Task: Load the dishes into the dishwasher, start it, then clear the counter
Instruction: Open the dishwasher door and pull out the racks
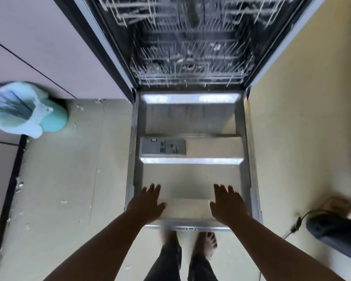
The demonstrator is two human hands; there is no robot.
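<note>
The dishwasher stands open in front of me, its steel door (190, 179) folded flat down over the floor. Wire racks (188, 63) fill the dark tub behind it; the picture there is blurred and I cannot make out dishes. A grey detergent compartment (163, 147) sits on the door's inner face. My left hand (148, 203) and my right hand (227, 203) lie with straight fingers over the door's near edge, one on each side, holding nothing.
A mint-green bin (28, 110) with a plastic liner stands on the floor at the left, against pale cabinet fronts (49, 47). Another person's leg and foot (336, 220) are at the right beside a black cable (298, 222). My own bare feet (207, 246) are just below the door edge.
</note>
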